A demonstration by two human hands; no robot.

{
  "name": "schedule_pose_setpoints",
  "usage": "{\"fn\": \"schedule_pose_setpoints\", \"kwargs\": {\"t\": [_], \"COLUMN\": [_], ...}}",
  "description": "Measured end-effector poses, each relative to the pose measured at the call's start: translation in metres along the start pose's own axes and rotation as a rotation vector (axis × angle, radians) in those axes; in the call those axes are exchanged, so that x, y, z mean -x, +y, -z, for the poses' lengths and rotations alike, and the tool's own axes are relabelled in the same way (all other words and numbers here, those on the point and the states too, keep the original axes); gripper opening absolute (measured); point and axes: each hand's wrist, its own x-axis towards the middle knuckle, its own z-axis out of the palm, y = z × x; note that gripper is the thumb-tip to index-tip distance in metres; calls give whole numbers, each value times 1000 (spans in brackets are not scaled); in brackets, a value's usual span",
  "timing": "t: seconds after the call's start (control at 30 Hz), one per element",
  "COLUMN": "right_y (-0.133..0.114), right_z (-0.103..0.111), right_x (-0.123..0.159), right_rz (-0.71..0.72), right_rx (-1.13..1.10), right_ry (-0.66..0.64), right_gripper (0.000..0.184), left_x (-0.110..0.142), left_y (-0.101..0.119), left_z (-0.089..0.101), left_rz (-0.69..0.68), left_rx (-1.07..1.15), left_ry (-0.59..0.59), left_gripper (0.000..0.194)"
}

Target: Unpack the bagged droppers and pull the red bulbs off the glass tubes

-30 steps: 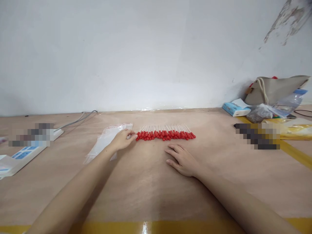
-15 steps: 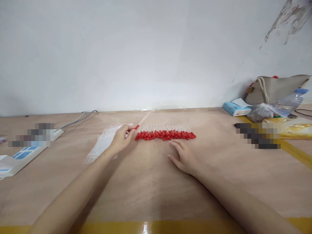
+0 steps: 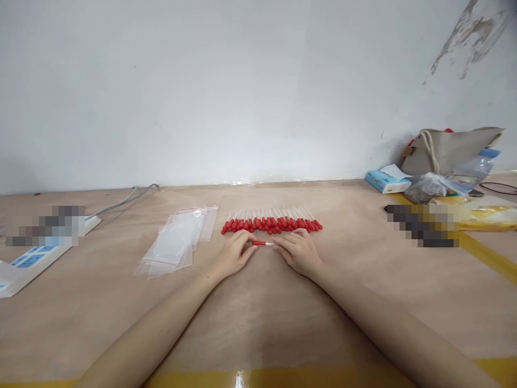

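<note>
One dropper [image 3: 259,243], with a red rubber bulb and a clear thin tube, lies crosswise between my two hands. My left hand [image 3: 233,253] pinches it at the red bulb's end. The fingers of my right hand [image 3: 301,253] are closed on the clear tube, hiding its tip. Just beyond both hands, a row of similar droppers [image 3: 272,223] rests on the brown-covered table, red bulbs toward me and clear tubes pointing at the wall. Left of my left hand lies a fanned stack of clear zip bags [image 3: 173,237] with red seal lines.
A white power strip [image 3: 48,256] with a grey cable [image 3: 121,203] lies at the left. On the right are a blue tissue pack [image 3: 385,180], a grey bag [image 3: 456,151], plastic bags [image 3: 436,186] and a blurred dark object [image 3: 422,226]. Yellow tape [image 3: 210,378] runs along the near edge.
My left hand has brought the dropper rightward and toward me, turning it crosswise. My right hand has closed on its clear tube. The zip bags are now uncovered.
</note>
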Motion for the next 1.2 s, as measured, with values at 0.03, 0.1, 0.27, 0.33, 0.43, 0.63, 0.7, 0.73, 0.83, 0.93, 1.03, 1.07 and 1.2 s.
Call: {"fn": "schedule_pose_setpoints", "kwargs": {"t": [0.03,0.1,0.27,0.33,0.43,0.63,0.7,0.73,0.83,0.93,1.03,1.07,1.2], "right_y": [0,-1,-2,-4,-6,6,19,26,38,36,28,26,18], "right_z": [-1,-1,4,7,10,14,17,18,17,13,10,10,8], "right_x": [-1,-3,0,2,3,10,17,20,28,29,25,24,18], "right_rz": [16,57,89,102,120,70,-28,-94,-215,-205,-214,-218,-170], "right_rx": [-7,-18,6,16,24,11,0,-9,-37,-52,-65,-59,55], "right_ry": [-9,-24,-33,-36,-31,-37,-6,13,59,58,39,35,44], "right_gripper": [26,25,25,26,25,26,27,27,27,29,26,23,19], "left_x": [0,-1,-1,1,3,6,8,10,12,10,9,9,10], "left_y": [0,0,-5,-6,-5,-12,-20,-23,-28,-26,-24,-24,-24], "left_z": [-1,-4,-9,-10,-10,0,8,12,14,8,2,1,2], "left_rz": [9,2,-25,-10,7,33,85,112,110,66,46,52,80], "left_rx": [9,25,62,81,98,67,36,21,-9,-67,-139,-153,-168], "left_ry": [-1,-15,-45,-56,-76,-44,-4,2,35,91,124,128,113], "left_gripper": [13,16,19,19,20,20,20,20,19,19,22,22,16]}}
